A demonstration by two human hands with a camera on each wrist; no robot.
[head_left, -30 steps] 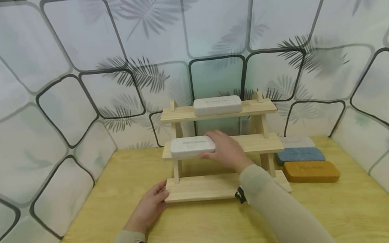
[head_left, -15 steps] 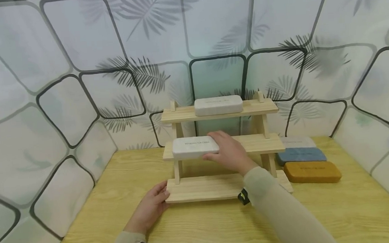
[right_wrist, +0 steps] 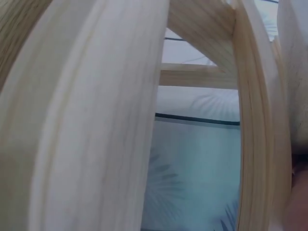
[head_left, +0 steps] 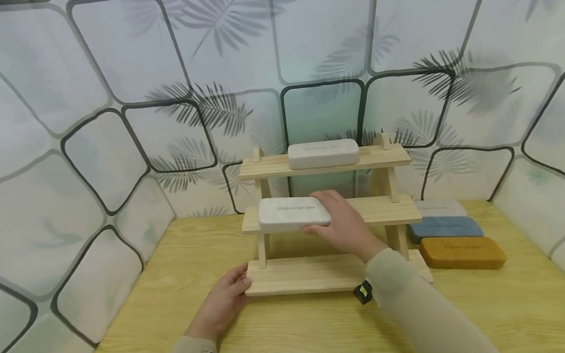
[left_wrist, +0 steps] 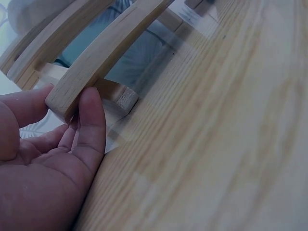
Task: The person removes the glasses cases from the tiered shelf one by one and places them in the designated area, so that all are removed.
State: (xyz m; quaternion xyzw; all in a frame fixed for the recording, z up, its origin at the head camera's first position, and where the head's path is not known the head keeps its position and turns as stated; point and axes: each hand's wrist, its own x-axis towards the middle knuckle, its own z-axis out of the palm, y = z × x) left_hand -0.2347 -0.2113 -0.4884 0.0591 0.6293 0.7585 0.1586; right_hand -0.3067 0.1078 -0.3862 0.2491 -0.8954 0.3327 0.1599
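A three-tier wooden display stand (head_left: pixel 314 275) faces me on the table. My left hand (head_left: pixel 224 301) pinches the left end of its bottom shelf. The left wrist view shows that hand (left_wrist: pixel 57 144) close up, with the shelf board (left_wrist: pixel 96 62) between its digits. Over the middle shelf, my right hand (head_left: pixel 342 224) grips the right end of a white glasses case (head_left: pixel 292 214). Printed lettering marks the top of this case. Another white glasses case (head_left: pixel 323 154) lies on the top shelf. In the right wrist view, shelf boards (right_wrist: pixel 106 115) fill much of the frame.
Right of the stand, an orange glasses case (head_left: pixel 462 252), a blue one (head_left: pixel 445 227) and a pale one (head_left: pixel 440 208) lie one behind another on the wood-grain table (head_left: pixel 293 334). A patterned cloth backdrop (head_left: pixel 317 37) encloses the back and sides.
My right hand has shifted the white glasses case slightly right along the middle shelf. The left hand keeps its place on the bottom shelf. The head view has turned slightly.
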